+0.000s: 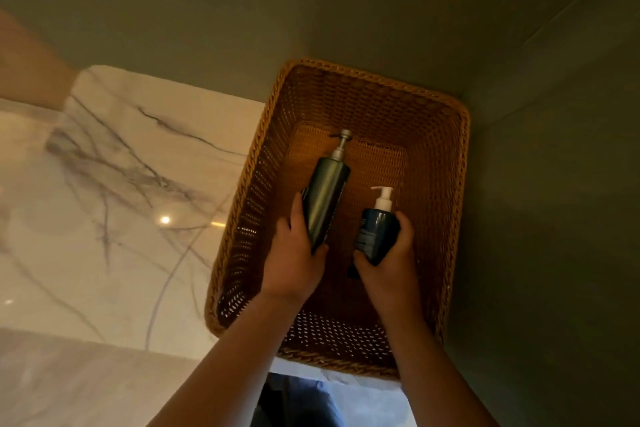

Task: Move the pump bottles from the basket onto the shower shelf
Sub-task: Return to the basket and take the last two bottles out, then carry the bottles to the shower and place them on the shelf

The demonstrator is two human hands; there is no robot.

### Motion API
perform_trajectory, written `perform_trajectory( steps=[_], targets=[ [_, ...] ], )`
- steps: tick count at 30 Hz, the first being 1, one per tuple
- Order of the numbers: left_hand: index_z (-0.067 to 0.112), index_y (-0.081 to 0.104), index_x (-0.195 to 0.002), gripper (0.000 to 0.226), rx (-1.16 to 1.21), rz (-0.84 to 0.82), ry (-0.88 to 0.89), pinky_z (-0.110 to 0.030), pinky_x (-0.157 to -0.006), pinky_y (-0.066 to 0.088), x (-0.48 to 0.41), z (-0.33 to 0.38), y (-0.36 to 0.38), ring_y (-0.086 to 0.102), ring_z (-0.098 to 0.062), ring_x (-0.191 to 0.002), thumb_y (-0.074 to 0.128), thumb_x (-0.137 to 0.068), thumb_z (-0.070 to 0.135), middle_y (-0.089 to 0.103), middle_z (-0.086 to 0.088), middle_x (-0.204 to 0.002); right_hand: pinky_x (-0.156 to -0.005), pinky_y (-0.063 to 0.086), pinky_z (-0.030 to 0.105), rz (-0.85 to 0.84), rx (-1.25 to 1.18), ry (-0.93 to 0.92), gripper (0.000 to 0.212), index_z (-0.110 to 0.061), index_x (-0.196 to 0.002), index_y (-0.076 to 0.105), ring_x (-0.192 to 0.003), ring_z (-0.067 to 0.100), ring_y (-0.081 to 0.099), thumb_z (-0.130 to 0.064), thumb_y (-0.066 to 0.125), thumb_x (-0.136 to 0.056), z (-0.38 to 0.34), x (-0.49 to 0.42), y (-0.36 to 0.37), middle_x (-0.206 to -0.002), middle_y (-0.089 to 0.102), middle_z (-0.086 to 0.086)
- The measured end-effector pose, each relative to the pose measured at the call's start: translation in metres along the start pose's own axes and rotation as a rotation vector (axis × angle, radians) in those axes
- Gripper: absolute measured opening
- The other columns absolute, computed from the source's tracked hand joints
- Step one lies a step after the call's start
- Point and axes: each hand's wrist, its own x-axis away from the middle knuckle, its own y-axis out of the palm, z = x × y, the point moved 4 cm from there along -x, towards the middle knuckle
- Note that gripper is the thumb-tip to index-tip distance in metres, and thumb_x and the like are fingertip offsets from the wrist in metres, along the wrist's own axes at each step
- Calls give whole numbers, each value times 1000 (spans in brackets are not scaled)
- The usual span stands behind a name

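A brown wicker basket [436, 135] stands on the floor in a corner, seen from above. Inside it my left hand [294, 256] grips the lower end of a tall dark green pump bottle [327, 201] with a silver pump head. My right hand [391, 263] is wrapped around a shorter dark blue pump bottle [375, 230] with a white pump. Both bottles are over the basket's floor, their pumps pointing away from me. No shower shelf is in view.
Grey-green walls [554, 218] close in behind and right of the basket. White marble floor [121, 201] with grey veins spreads to the left, with a step or ledge edge at lower left. My clothing shows at the bottom centre.
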Motion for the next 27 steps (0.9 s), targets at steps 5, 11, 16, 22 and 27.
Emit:
perform_trajectory(
  steps=[5,11,16,22,27],
  targets=[
    [30,-1,-149,96,111,126,28,-30,-85,42,51,35,-82,49,-24,-113,67,-81,26,40,-10,-133,-72,48,15,-46,-38,-142,94,-42,-142,17,-114,13,52,-13,75,-75,-91,33,-21,-139,41,-5],
    [33,2,-149,95,243,340,63,5,-76,27,120,53,-179,28,12,-105,69,-82,23,34,9,-126,-77,53,21,-188,-86,-324,97,-61,-132,14,-122,15,50,-15,76,-74,-196,92,-23,-142,40,-7],
    [45,-2,-145,95,301,513,21,2,-71,32,185,45,-245,33,15,-106,68,-82,28,31,19,-127,-80,54,24,-323,-135,-473,96,-70,-125,15,-119,9,51,-20,78,-72,-261,150,-6,-137,42,-17],
    [48,1,-144,95,326,764,-61,-19,-88,41,281,16,-311,42,1,-113,69,-81,27,33,17,-130,-67,51,9,-542,-161,-580,97,-69,-126,18,-106,-3,56,-20,79,-70,-308,225,35,-126,46,-29],
    [44,5,-146,95,349,958,-58,-14,-88,38,366,-11,-356,39,9,-115,71,-80,26,32,19,-132,-62,46,2,-669,-155,-749,96,-67,-127,17,-99,-8,54,-18,79,-71,-341,312,64,-119,43,-33]
  ],
)
